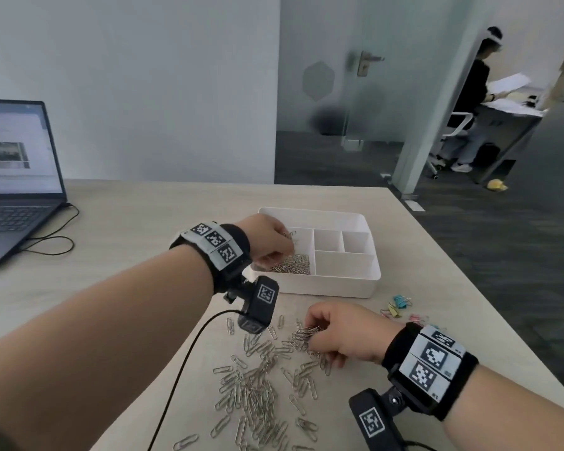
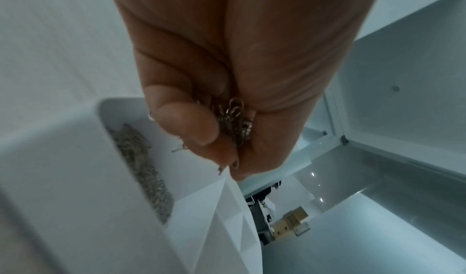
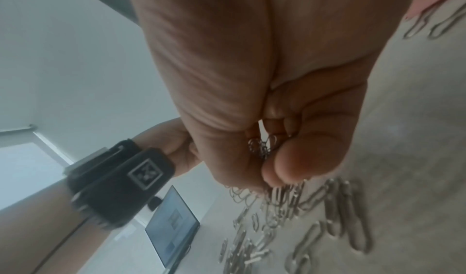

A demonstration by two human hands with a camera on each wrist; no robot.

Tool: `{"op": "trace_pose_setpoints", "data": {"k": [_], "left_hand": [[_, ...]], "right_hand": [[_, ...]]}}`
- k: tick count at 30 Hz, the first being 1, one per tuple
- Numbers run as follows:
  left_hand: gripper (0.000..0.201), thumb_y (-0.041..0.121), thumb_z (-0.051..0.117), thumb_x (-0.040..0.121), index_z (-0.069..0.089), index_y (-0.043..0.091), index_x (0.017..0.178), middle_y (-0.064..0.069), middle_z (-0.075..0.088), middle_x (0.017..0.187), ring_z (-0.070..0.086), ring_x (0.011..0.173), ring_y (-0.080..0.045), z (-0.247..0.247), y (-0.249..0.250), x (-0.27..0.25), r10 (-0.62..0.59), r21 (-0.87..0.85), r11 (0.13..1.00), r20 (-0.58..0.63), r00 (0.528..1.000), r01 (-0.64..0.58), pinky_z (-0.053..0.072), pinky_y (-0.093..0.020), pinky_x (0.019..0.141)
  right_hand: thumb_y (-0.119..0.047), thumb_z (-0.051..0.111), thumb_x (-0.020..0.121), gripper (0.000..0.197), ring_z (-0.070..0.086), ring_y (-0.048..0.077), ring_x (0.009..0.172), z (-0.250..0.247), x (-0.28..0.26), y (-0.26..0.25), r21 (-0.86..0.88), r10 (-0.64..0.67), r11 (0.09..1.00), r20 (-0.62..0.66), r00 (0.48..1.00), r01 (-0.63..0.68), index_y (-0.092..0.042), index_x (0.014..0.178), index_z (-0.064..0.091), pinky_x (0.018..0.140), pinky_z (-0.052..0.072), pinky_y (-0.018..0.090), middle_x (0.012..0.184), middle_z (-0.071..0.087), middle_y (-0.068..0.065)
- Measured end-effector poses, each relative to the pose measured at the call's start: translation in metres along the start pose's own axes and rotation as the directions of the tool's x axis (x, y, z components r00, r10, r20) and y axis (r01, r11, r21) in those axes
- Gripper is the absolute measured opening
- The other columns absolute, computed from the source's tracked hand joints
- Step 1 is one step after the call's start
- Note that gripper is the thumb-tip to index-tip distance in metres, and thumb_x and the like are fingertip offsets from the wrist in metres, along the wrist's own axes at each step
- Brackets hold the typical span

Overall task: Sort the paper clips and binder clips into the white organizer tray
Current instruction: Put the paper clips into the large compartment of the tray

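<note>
The white organizer tray (image 1: 326, 283) sits mid-table, with a heap of silver paper clips (image 1: 292, 265) in its front-left compartment. My left hand (image 1: 274, 242) hovers over that compartment and grips a bunch of paper clips (image 2: 234, 118) in its curled fingers, above the tray's clip heap (image 2: 143, 170). My right hand (image 1: 336, 333) pinches a clump of paper clips (image 1: 306, 333) at the top of the loose pile (image 1: 258, 392) on the table; these clips (image 3: 264, 145) show between its thumb and fingers. Coloured binder clips (image 1: 401, 307) lie to the right of the tray.
An open laptop (image 1: 13, 177) with a black cable (image 1: 52, 242) stands at the table's far left. The table's right edge (image 1: 463, 271) runs close beside the binder clips. A person stands at a desk (image 1: 476, 102) in the background. The tray's other compartments (image 1: 342, 240) hold nothing.
</note>
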State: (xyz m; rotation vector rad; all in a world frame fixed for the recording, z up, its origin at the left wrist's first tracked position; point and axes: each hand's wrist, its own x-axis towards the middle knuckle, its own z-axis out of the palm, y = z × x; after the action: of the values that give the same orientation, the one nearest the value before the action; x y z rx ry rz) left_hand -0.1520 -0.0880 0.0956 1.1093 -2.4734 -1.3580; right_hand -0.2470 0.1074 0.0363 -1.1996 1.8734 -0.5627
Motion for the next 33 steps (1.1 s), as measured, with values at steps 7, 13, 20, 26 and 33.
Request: {"op": "trace_pose_setpoints", "data": {"k": [7, 13, 20, 26, 33], "left_hand": [[0.011, 0.010, 0.076, 0.081, 0.068, 0.009, 0.089, -0.012, 0.073, 0.077, 0.068, 0.063, -0.024, 0.006, 0.002, 0.029, 0.008, 0.096, 0.995, -0.078, 0.997, -0.001, 0.064, -0.043, 0.072], [0.025, 0.028, 0.078, 0.082, 0.065, 0.027, 0.103, 0.000, 0.070, 0.106, 0.072, 0.074, -0.022, 0.005, -0.010, 0.011, 0.013, 0.141, 0.990, -0.063, 0.998, -0.004, 0.061, -0.030, 0.058], [0.009, 0.025, 0.063, 0.092, 0.069, 0.019, 0.093, -0.002, 0.075, 0.084, 0.071, 0.076, -0.016, -0.013, -0.035, -0.026, 0.061, 0.144, 0.989, -0.140, 0.988, -0.041, 0.061, -0.028, 0.059], [0.017, 0.028, 0.059, 0.093, 0.072, 0.018, 0.098, 0.004, 0.073, 0.087, 0.068, 0.071, -0.009, -0.015, -0.067, -0.055, -0.077, 0.294, 0.953, -0.004, 0.997, 0.075, 0.060, -0.025, 0.059], [0.044, 0.029, 0.051, 0.099, 0.053, 0.023, 0.143, 0.003, 0.055, 0.141, 0.052, 0.128, -0.018, 0.002, -0.074, -0.064, -0.049, 0.589, 0.808, 0.075, 0.996, -0.004, 0.041, -0.031, 0.107]], "right_hand": [[-0.001, 0.067, 0.088, 0.013, 0.057, 0.010, 0.048, -0.016, 0.009, -0.004, 0.166, -0.045, 0.985, -0.039, 0.998, 0.051, -0.013, 0.090, 0.062, 0.044, 0.049, 0.024, 0.069, 0.059, 0.006], [0.003, 0.066, 0.088, 0.014, 0.054, 0.011, 0.049, -0.046, 0.025, -0.029, 0.264, -0.085, 0.957, -0.136, 0.987, 0.119, -0.011, 0.090, 0.063, 0.042, 0.046, 0.022, 0.063, 0.057, 0.002], [0.006, 0.061, 0.090, 0.019, 0.053, 0.013, 0.047, -0.066, 0.068, -0.063, 0.290, -0.080, 0.944, -0.268, 0.960, 0.159, -0.011, 0.083, 0.058, 0.043, 0.049, 0.023, 0.059, 0.058, 0.006], [-0.008, 0.062, 0.087, 0.013, 0.061, 0.019, 0.054, -0.038, 0.104, -0.073, -0.107, -0.099, 0.992, -0.342, 0.934, 0.066, -0.020, 0.084, 0.057, 0.052, 0.048, 0.026, 0.066, 0.064, 0.004], [-0.016, 0.064, 0.090, 0.031, 0.062, 0.020, 0.111, -0.028, 0.082, -0.068, -0.443, -0.244, 0.890, -0.270, 0.932, 0.105, -0.018, 0.121, 0.068, 0.096, 0.049, 0.030, 0.122, 0.067, 0.002]]}}
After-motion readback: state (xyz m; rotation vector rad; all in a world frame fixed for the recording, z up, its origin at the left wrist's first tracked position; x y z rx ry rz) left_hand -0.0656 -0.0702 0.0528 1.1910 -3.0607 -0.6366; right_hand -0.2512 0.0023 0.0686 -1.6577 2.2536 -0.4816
